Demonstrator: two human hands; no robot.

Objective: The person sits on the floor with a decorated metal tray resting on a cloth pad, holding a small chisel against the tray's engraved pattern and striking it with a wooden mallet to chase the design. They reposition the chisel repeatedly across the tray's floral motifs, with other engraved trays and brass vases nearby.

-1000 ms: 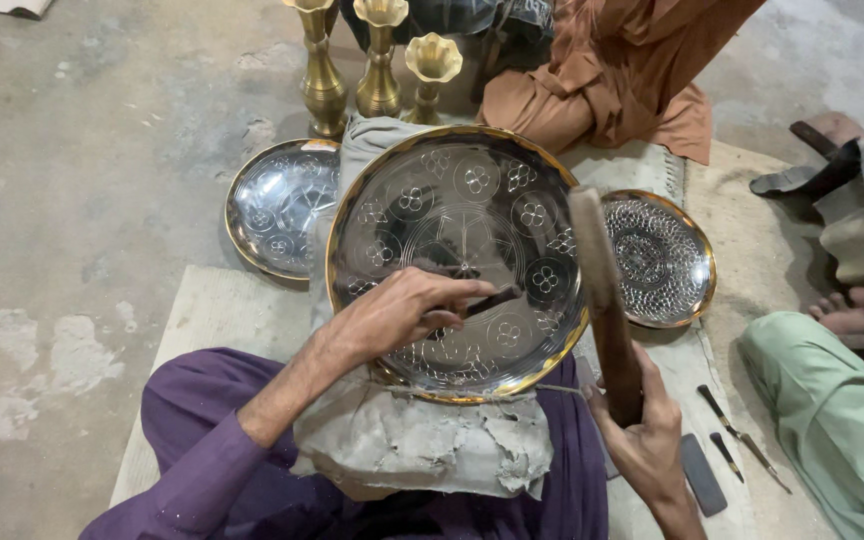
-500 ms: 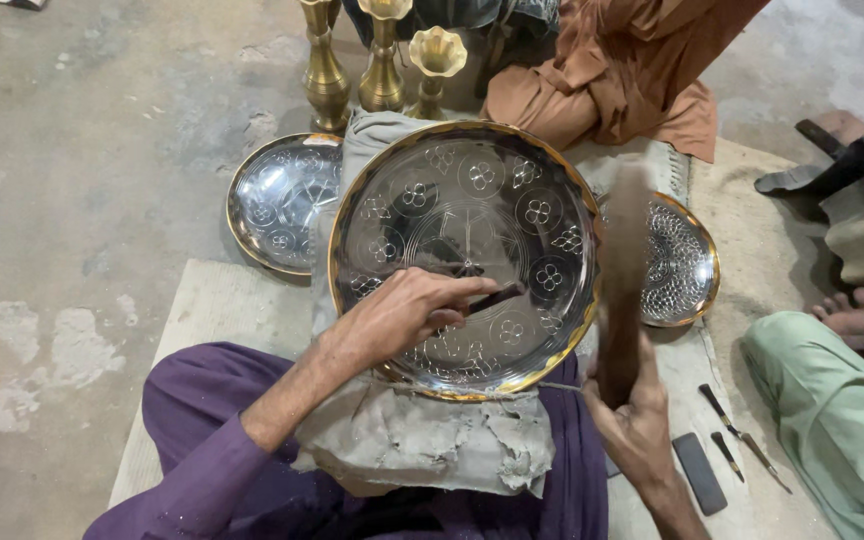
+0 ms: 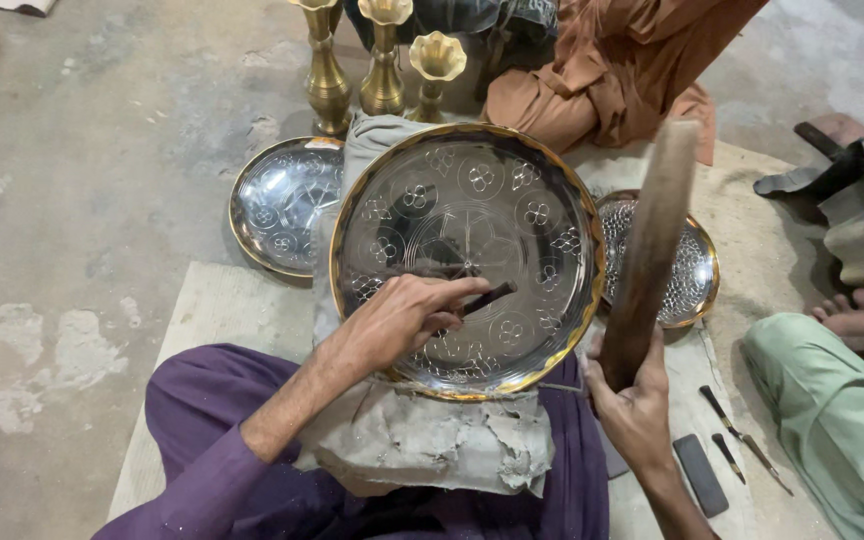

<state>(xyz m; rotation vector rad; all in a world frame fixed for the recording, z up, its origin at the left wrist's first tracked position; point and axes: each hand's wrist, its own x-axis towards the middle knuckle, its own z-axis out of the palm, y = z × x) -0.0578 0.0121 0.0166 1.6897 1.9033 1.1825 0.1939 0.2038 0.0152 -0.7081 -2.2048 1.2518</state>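
Observation:
A large round engraved metal tray (image 3: 542,175) with a gold rim rests on a grey padded block (image 3: 422,450) over my lap. My left hand (image 3: 407,315) lies on the tray's lower part, pinching a thin dark chisel (image 3: 487,298) whose tip touches the surface. My right hand (image 3: 632,400) grips the lower end of a long wooden stick (image 3: 652,245), held upright to the right of the tray and raised above its rim.
A smaller engraved tray (image 3: 277,205) lies left, another patterned one (image 3: 687,265) right. Three brass vases (image 3: 382,60) stand behind. Small tools (image 3: 732,440) and a dark stone (image 3: 700,475) lie on the mat. Other people's orange cloth (image 3: 622,70), green-clad leg (image 3: 837,420) and foot (image 3: 852,315) are near.
The wooden stick in my right hand has swung up and to the right, away from the tray. My left hand keeps the chisel in nearly the same spot.

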